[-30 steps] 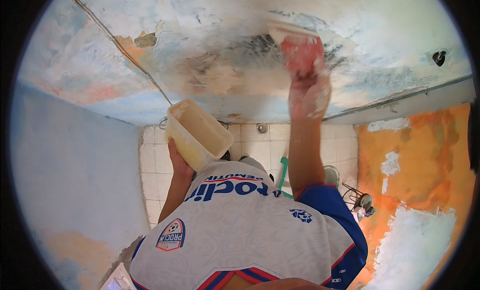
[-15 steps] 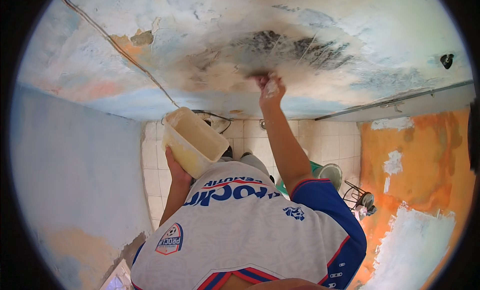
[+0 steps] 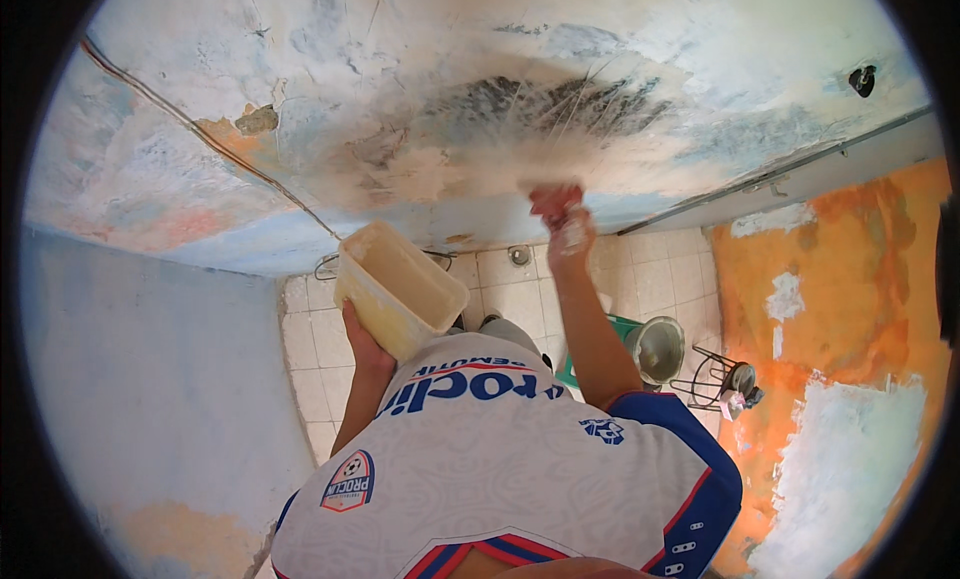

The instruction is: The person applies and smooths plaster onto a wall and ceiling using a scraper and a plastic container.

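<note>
My left hand [image 3: 368, 341] grips a pale yellow rectangular plastic tub [image 3: 388, 321] by its left side, tilted against my front. Whitish residue coats the inside of the tub. My right hand [image 3: 568, 224], smeared by motion, is closed and reaches up to the lower part of the wall [image 3: 430, 169]. Something reddish shows at its fingertips, but I cannot make out what it is. White paste clings to the back of this hand. Just above, a dark stained patch [image 3: 560, 104] with whitish streaks covers part of the wall.
A cable [image 3: 190, 121] runs down the wall at left. Behind my right arm, a grey bucket [image 3: 660, 347] stands on the tiled floor [image 3: 640, 269] beside a green container [image 3: 622, 329] and a dark wire stand [image 3: 708, 377]. An orange wall [image 3: 840, 279] with white patches rises at right.
My right hand has moved down and slightly right, away from the dark patch. The tub in my left hand has shifted slightly right with the view.
</note>
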{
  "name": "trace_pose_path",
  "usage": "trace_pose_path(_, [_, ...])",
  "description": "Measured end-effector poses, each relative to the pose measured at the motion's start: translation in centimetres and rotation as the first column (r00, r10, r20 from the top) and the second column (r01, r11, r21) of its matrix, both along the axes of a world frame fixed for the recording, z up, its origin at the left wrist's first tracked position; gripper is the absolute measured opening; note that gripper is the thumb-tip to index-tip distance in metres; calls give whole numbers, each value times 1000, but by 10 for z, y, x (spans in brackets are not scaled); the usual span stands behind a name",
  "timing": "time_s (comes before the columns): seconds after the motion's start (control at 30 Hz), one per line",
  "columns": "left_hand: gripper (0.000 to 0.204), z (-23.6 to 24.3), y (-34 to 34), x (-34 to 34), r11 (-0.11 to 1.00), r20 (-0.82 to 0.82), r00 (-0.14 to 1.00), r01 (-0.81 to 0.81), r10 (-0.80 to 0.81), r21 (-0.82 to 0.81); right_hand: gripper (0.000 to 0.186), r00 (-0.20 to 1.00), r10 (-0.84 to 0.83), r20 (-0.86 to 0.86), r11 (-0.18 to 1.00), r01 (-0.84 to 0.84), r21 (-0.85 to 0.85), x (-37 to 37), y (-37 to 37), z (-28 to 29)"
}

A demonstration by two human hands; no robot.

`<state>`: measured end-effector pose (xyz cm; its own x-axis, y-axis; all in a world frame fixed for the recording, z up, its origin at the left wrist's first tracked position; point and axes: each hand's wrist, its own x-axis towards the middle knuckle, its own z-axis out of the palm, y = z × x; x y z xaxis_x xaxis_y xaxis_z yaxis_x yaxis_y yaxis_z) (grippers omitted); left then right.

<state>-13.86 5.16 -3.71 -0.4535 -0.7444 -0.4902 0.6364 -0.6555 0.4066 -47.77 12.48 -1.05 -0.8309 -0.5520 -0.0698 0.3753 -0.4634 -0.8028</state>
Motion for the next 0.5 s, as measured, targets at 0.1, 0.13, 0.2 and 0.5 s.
trace_pose_path(0.1, [61, -7, -2, 5, 999, 5, 999, 32, -32, 3, 42, 998, 27, 55, 981, -37, 191, -11, 8, -128])
trace_pose_path(0.13, [61, -6, -2, 8, 999, 3, 999, 32, -32, 8, 41, 996, -2, 94, 970, -21, 242, -9, 4, -135])
trace_pose_path(0.2, [61, -5, -1, 12, 999, 6, 999, 33, -33, 9, 38, 999, -33, -24, 989, 37, 145, -21, -16, -131])
trace_pose_path(0.5, [62, 0, -13, 9, 998, 40, 999, 35, -33, -49, 29, 959, -173, -224, 937, 91, -336, -41, -40, 246])
